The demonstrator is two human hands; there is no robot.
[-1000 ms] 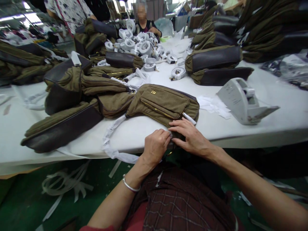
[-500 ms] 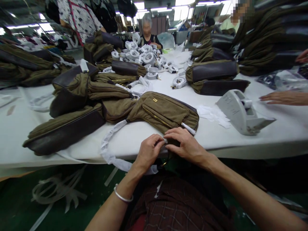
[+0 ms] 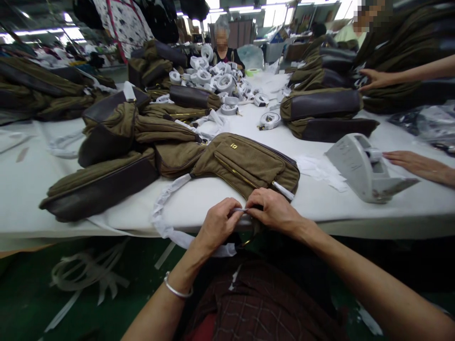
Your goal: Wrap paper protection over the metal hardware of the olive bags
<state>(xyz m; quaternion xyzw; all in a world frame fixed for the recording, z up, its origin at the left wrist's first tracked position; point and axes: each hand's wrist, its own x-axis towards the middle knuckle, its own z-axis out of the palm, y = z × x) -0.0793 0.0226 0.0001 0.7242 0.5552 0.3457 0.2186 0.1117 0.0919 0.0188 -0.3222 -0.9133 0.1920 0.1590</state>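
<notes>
Between my two hands a thin white strip [image 3: 241, 210] is stretched, pinched at either end. My left hand [image 3: 219, 225] is closed on its left end, thumb against fingers. My right hand [image 3: 273, 210] is closed on the other end, just below an olive bag [image 3: 249, 161] with a gold emblem. A white-wrapped zipper pull [image 3: 283, 190] hangs from the bag's pocket. The bag's strap [image 3: 161, 213], wrapped in white, loops over the table edge under my left wrist. What lies beneath my fingers is partly hidden.
More olive bags [image 3: 103, 189] with dark bases lie to the left. A grey tape dispenser [image 3: 355, 163] and white slips [image 3: 322, 171] are at right, near a co-worker's hand [image 3: 419, 166]. Coiled wrapped straps [image 3: 224, 84] are heaped at the back. Loose white strips [image 3: 83, 274] lie on the floor.
My hands have closed in on the strip, which now shows drawn straight between them. The co-worker's one hand has reached to the bags at right; the other has come against the dispenser.
</notes>
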